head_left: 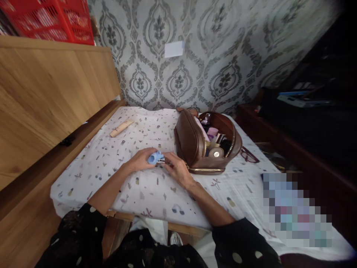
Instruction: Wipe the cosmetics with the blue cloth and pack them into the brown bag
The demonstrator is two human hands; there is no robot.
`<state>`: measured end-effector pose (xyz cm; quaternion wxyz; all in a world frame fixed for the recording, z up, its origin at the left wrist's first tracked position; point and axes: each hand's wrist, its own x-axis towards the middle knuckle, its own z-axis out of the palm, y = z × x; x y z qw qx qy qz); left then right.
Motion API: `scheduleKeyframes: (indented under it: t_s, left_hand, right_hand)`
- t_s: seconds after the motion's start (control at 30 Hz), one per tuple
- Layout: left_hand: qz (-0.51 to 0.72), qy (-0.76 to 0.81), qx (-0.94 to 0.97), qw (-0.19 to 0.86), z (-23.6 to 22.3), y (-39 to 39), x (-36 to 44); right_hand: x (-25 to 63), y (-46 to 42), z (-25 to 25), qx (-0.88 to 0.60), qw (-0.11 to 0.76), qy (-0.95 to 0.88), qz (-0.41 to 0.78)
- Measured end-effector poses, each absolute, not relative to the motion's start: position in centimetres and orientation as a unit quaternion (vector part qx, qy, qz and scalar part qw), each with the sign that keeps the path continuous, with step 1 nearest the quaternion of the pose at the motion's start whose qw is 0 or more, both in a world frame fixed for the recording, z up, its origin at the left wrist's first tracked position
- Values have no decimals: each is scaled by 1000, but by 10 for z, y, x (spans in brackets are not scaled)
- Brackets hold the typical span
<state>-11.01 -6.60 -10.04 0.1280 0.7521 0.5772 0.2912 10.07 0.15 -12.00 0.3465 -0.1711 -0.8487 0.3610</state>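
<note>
My left hand [143,159] is closed round a small light-blue object [154,158], whose exact kind I cannot make out. From the other side, the fingertips of my right hand [177,168] pinch a small silver-ended piece [161,160] right against the blue object. Whether the two pieces are joined is too small to tell. Just beyond my right hand sits a brown cosmetic bag [192,141], unzipped, its flap folded back. Inside it are a pink round container [212,132], a clear-capped bottle [206,119] and several other cosmetics, partly hidden by the bag's wall.
A beige tube [121,128] lies at the far left of the patterned white cloth [150,126]. Dark-framed glasses [250,155] rest right of the bag, above a blurred-out flat item [295,212]. A wooden cabinet [55,85] borders the left, with a red basket [75,22] on top.
</note>
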Motion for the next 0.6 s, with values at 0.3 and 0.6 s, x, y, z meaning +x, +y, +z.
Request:
scheduleKeyframes:
  t_s: [0.3,0.6]
  left_hand:
    - [254,561,787,19,-104,-71,-102]
    - [210,519,814,-153,-92,-76,-100]
  right_hand:
    - [105,-6,-110,-275,283,-813,428]
    - [109,-15,-98,-260,322,-772,482]
